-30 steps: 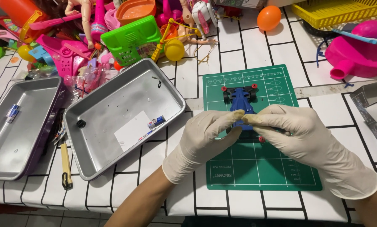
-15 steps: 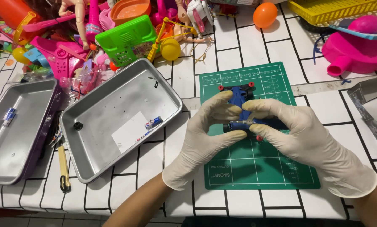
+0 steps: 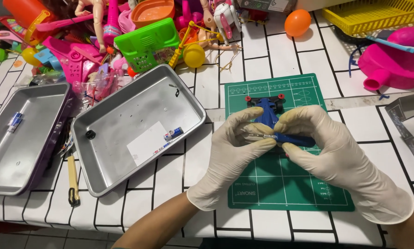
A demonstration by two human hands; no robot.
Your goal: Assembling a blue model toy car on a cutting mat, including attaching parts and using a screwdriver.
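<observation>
While both white-latex-gloved hands, left hand (image 3: 232, 150) and right hand (image 3: 327, 152), pinch a thin metal-tipped blue screwdriver (image 3: 281, 137), their fingers (image 3: 251, 122) close over a blue plastic toy car (image 3: 266, 109) on the green rubbery cutting mat (image 3: 285, 189).

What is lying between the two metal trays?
Head view: a purple tray edge and a yellow-handled tool lie between the left tray and the right tray.

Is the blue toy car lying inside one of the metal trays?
No: the blue toy car sits on the green cutting mat, under both gloved hands, beside the metal tray.
</observation>
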